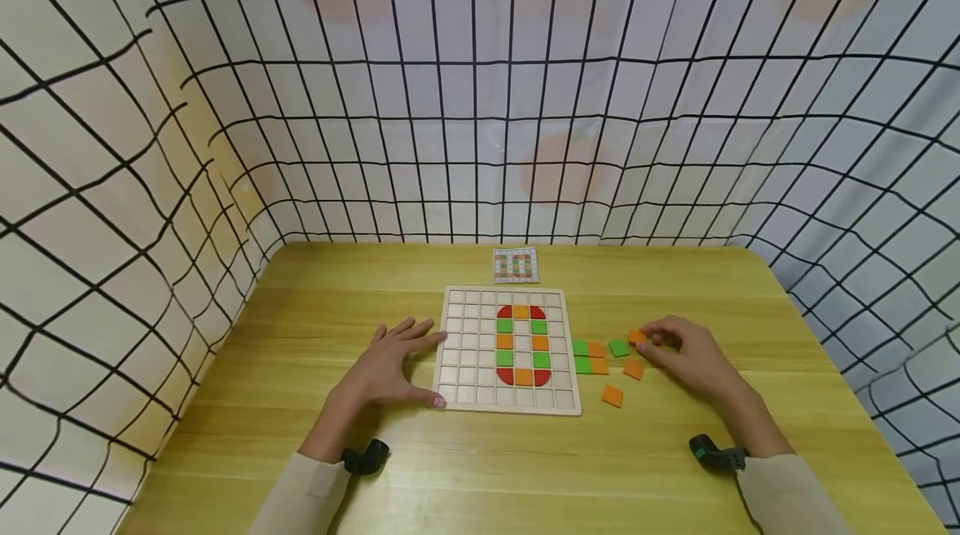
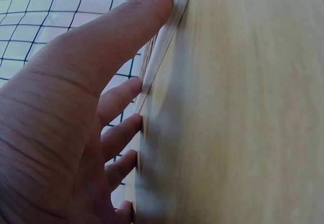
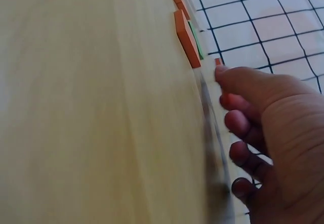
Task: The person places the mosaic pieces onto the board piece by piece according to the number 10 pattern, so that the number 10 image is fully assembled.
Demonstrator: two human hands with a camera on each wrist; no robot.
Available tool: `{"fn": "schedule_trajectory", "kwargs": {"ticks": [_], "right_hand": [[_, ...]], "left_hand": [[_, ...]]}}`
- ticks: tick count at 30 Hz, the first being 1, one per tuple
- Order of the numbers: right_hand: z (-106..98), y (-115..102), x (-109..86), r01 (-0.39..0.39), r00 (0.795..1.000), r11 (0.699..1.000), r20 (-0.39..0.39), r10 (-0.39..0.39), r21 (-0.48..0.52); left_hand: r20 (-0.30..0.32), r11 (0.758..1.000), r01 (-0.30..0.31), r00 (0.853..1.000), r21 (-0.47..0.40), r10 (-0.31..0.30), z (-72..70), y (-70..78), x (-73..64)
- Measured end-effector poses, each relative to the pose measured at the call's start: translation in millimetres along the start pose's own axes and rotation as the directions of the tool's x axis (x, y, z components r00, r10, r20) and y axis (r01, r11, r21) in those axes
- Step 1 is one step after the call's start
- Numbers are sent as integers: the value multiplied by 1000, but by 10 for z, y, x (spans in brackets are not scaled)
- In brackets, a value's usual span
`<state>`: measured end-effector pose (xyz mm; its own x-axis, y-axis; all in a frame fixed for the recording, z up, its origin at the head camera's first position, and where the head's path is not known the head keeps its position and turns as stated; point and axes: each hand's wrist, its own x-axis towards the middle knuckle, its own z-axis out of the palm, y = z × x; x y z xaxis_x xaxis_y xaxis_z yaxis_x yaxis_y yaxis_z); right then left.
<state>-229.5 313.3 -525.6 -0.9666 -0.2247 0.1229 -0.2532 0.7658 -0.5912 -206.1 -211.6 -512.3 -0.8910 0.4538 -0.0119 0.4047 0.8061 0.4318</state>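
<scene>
A pale wooden grid board [image 1: 468,352] lies on the table, with red, green and orange tiles set in a ring on its right half. My left hand [image 1: 384,367] is spread along the board's left edge, thumb at the lower corner; in the left wrist view the thumb [image 2: 126,21] lies against the board's side. Right of the board, my right hand [image 1: 693,356] pinches an orange tile [image 1: 636,336] between thumb and fingers; only its corner shows in the right wrist view. Loose orange tiles [image 1: 612,395] and a green tile [image 1: 618,348] lie near the fingertips.
Touching the board's right side is a block of green and orange tiles [image 1: 590,357]. A small pattern card [image 1: 515,266] lies behind the board. Black netting [image 1: 472,118] over white sheeting encloses the wooden table [image 1: 510,477] at the back and sides.
</scene>
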Motion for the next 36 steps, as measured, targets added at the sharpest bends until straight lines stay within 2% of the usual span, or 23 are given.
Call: {"fn": "schedule_trajectory", "kwargs": {"ticks": [5,9,13,18,24,30,36], "right_hand": [[48,-185,129,-14,1000,1000,11,14,14],[144,-366,284,41,999,999,2,-41,14],[286,-581,447,83,997,996,-2,-83,17],[484,-888,619,95,996,993,-6,-94,67],[753,-1229,817,160,987,979,-22,-158,125],[1015,-1557,987,164,984,969,40,-175,187],[1253,-1803,1152,171,978,968,88,-189,185]], "left_hand": [[-4,1000,5,1000,1,-5,-2,24,8],[2,1000,10,1000,9,-10,-12,28,10],[7,1000,-10,1000,8,10,-26,22,-2],[16,999,-34,999,10,34,-39,16,-14],[24,999,-19,1000,48,18,-37,23,-7],[27,999,-4,1000,52,2,-55,44,-11],[24,999,-2,1000,48,1,-75,48,-11]]}}
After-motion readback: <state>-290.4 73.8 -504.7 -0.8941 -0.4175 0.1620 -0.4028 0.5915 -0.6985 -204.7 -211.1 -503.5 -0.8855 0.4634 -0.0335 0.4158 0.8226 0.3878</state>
